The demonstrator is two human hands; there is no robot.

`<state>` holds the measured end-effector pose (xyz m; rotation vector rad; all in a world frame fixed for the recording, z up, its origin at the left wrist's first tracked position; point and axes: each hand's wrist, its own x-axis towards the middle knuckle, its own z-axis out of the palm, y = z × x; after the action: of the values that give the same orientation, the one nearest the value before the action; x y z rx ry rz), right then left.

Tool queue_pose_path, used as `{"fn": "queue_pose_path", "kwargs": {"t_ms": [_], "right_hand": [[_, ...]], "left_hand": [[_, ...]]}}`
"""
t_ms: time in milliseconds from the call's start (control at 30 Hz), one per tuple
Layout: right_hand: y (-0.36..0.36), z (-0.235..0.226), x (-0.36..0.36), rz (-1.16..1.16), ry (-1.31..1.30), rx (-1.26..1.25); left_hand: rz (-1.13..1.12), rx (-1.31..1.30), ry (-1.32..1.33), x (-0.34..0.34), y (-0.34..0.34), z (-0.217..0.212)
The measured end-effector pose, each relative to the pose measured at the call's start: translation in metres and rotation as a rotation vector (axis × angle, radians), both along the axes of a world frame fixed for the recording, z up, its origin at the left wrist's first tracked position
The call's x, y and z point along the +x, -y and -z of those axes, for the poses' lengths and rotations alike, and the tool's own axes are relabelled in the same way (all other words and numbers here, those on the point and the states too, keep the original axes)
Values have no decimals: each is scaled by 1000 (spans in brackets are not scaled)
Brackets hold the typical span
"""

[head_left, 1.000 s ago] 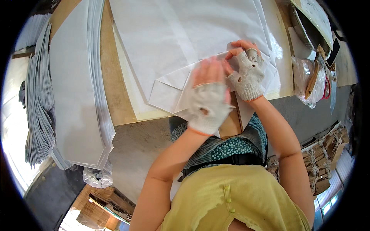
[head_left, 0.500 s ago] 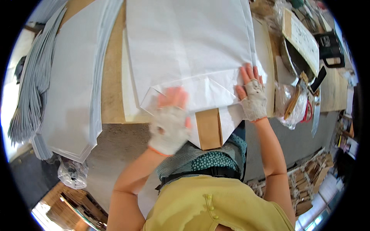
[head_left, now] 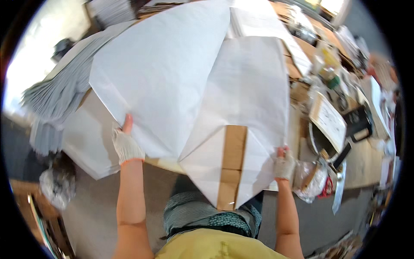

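**Count of things on and about the worktop**

Two gloved hands: the left hand [head_left: 126, 146] and the right hand [head_left: 283, 164]. Two large white paper sheets: a lifted sheet [head_left: 164, 77] and a folded sheet [head_left: 254, 108] with one brown strip [head_left: 232, 166]. One stack of grey sheets [head_left: 60, 93]. One round metal pan [head_left: 321, 144]. One clear plastic bag [head_left: 312, 181].

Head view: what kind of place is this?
Probably a paper bag workshop. Gloved hands, left hand and right hand, handle a folded white paper bag on a wooden workbench, with stacks of grey sheets alongside.
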<state>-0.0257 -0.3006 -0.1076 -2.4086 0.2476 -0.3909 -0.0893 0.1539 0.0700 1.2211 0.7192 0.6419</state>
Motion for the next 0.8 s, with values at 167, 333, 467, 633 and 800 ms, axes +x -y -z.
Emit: {"fn": "queue_pose_path", "kwargs": {"t_ms": [167, 333, 467, 633, 800], "right_hand": [[23, -9, -5, -55, 97, 1059], [15, -19, -22, -335, 24, 384], [1, -31, -23, -472, -222, 529], [-53, -61, 32, -621, -519, 242], [-36, -69, -4, -872, -98, -214]], "left_hand": [[-536, 212, -160, -42, -73, -44], [-632, 276, -425, -109, -176, -3], [-550, 898, -209, -74, -135, 32], [454, 1239, -474, 8, 44, 96], [1052, 1026, -326, 3, 115, 113]]}}
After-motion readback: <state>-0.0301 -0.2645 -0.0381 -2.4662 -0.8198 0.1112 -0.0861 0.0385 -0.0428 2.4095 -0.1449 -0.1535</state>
